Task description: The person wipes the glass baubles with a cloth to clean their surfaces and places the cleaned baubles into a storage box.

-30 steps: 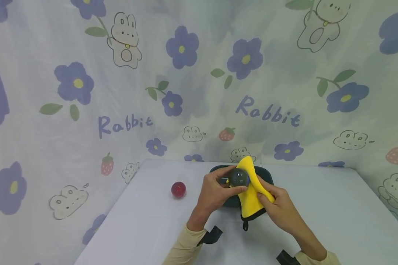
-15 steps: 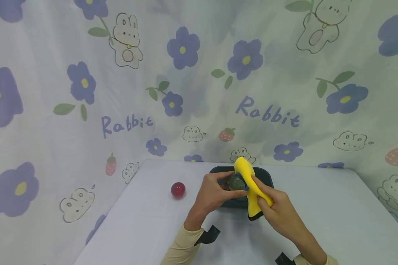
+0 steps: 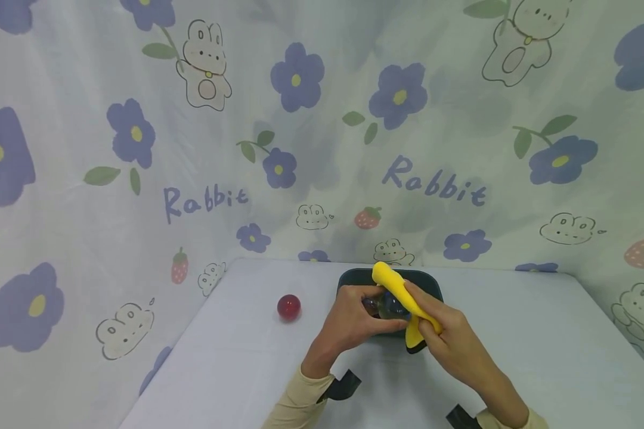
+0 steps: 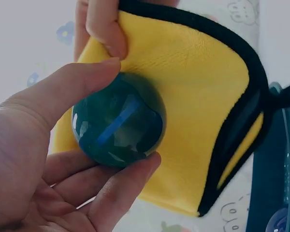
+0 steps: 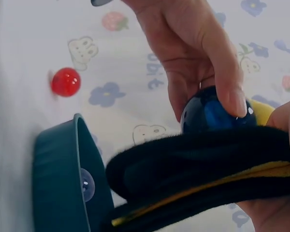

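Note:
My left hand [image 3: 349,319] pinches a clear ball [image 4: 118,121] between thumb and fingertips; it looks teal and blue through reflections. My right hand [image 3: 456,339] grips a yellow towel [image 3: 394,283] with black edging and a small loop. In the left wrist view, the towel lies against the far side of the ball, and fingers of the right hand hold its edge close to the left thumb. From the right wrist, the dark towel edge hides the lower part of the ball. Both hands are above a dark green basin [image 3: 356,276].
Left of the basin, a red ball [image 3: 288,307] sits on the white tabletop [image 3: 236,351]. Another clear ball [image 5: 88,183] shows inside the basin in the right wrist view. A patterned curtain [image 3: 322,149] stands behind the table.
The ball has come down slightly and turned in my left fingers. The towel's top has tipped to the left over it, and less of its lower part hangs in view.

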Available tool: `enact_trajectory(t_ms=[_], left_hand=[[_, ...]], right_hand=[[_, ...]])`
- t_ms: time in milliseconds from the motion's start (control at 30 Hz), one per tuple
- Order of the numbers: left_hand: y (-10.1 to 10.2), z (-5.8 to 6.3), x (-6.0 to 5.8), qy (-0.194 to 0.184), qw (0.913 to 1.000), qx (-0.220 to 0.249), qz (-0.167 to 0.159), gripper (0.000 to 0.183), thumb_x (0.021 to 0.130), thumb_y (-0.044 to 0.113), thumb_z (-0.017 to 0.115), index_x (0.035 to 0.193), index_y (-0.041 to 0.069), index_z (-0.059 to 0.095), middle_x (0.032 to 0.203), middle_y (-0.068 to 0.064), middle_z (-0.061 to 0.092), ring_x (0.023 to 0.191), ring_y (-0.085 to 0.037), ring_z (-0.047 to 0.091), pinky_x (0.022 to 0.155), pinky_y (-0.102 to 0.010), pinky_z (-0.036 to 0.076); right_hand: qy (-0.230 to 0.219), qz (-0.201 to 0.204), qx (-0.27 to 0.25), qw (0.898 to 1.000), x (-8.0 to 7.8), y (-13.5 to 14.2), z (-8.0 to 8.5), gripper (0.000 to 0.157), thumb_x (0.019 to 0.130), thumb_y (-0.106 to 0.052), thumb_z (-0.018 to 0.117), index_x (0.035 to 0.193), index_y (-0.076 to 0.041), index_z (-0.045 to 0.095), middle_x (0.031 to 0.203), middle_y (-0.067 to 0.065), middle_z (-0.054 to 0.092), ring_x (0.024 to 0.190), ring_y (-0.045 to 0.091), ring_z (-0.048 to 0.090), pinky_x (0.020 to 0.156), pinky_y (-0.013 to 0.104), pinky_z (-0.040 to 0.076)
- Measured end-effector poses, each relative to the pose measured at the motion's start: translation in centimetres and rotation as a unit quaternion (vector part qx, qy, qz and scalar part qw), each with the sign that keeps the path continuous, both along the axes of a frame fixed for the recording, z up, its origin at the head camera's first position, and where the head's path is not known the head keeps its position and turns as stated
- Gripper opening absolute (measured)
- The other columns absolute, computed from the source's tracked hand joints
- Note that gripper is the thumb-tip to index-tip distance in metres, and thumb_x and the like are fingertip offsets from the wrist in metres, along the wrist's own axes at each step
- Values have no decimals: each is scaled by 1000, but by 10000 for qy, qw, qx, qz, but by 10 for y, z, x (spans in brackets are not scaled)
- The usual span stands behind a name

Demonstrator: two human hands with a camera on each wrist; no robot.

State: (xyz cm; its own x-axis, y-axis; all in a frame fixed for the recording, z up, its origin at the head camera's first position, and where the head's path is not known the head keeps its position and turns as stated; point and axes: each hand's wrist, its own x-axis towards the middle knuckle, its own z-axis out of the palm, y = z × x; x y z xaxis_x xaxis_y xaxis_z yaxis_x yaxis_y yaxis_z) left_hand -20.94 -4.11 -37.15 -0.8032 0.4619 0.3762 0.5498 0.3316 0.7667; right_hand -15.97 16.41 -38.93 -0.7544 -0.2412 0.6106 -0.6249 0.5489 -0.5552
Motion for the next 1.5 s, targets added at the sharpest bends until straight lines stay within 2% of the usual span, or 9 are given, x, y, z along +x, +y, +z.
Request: enact_trajectory(t_ms=[133,233,333,400,567,933,1133,1333,1500], left_hand=[[1,2,2,67,9999,-122,-22,50,73,41,86,116,19,72,99,7,73,79,-3,65,67,-20,58],[1,4,4,-86,9999,11,-115,51,72,38,87,117,20,72,104,6,73,84,-1,65,69,-21,59],[2,5,4,-396,9984,338,-226,51,72,34,88,119,21,72,109,4,72,92,-3,66,72,-21,60],[2,5,4,-595,9961,592,-258,51,73,32,87,120,22,71,112,3,71,95,-5,68,75,-22,60],[4,3,3,-839,9901,1098,-228,51,74,27,87,122,24,70,116,1,70,99,-9,70,78,-26,61],[10,-1,2,-733,9830,1675,-128,51,76,27,86,124,23,69,118,-3,72,100,-12,71,78,-28,61],[12,-2,2,-705,9819,1757,6,54,76,29,85,127,24,67,122,-2,71,101,-13,71,78,-29,61],[13,-2,3,-712,9839,1613,301,60,76,31,85,131,26,62,123,1,70,106,-13,69,81,-27,60],[12,-1,3,-472,9866,1497,442,61,76,31,85,132,26,62,125,3,68,108,-13,67,83,-25,60]], right_hand=[[-309,121,-128,9994,-5,5,-4,64,90,11,52,148,-17,45,139,13,60,80,6,57,60,18,51],[-592,179,-292,9977,-7,8,-6,61,93,8,52,148,-16,45,115,11,69,67,3,51,56,19,49],[-840,227,-496,9950,-8,10,-6,56,94,6,51,147,-12,45,85,4,62,58,4,45,51,21,48],[-966,281,-678,9926,-9,10,-5,53,96,4,50,147,-9,45,79,3,57,58,5,46,51,22,48],[-1156,385,-1001,9875,-8,9,-3,51,97,1,51,147,-3,43,95,10,66,65,8,54,54,23,51],[-1294,255,-1093,9852,-3,7,3,49,98,-3,51,146,2,41,123,22,65,76,7,59,67,21,58],[-1323,241,-1080,9850,-3,6,4,49,99,-4,51,147,3,40,125,23,64,79,7,60,72,20,59],[-1432,240,-1104,9832,-1,5,6,50,99,-5,52,146,4,40,126,24,63,79,8,60,69,21,58],[-1366,190,-1109,9842,3,5,8,50,97,-4,53,146,1,42,128,24,63,77,9,60,64,22,57]])
